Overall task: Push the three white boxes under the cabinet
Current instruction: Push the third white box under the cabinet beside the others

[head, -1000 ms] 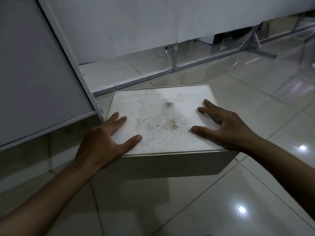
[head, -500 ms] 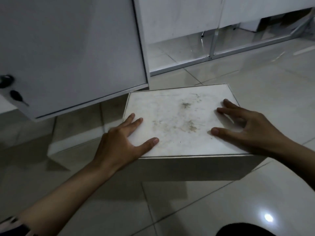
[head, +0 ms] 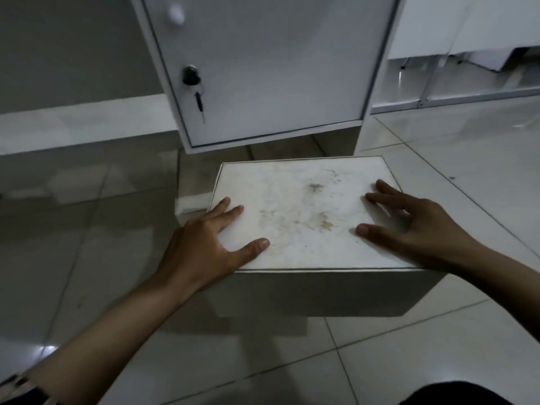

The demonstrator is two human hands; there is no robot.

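One white box (head: 304,206) with a smudged lid stands on the tiled floor, just in front of the white cabinet (head: 271,68). Its far edge lies near the dark gap (head: 280,147) under the cabinet door. My left hand (head: 204,244) lies flat on the lid's near left corner, fingers spread. My right hand (head: 420,229) rests on the lid's right side, fingertips and thumb touching it. Neither hand grips the box. No other white box shows clearly.
A lock with a hanging key (head: 193,80) sits on the cabinet door. A pale shape (head: 191,204) by the box's left side is either a reflection or another object. A low white ledge (head: 81,121) runs left; metal-framed panels (head: 455,97) stand right.
The cabinet has come from the left edge to straight ahead of the box, and the box now faces the gap beneath it. Both hands kept their places on the lid.
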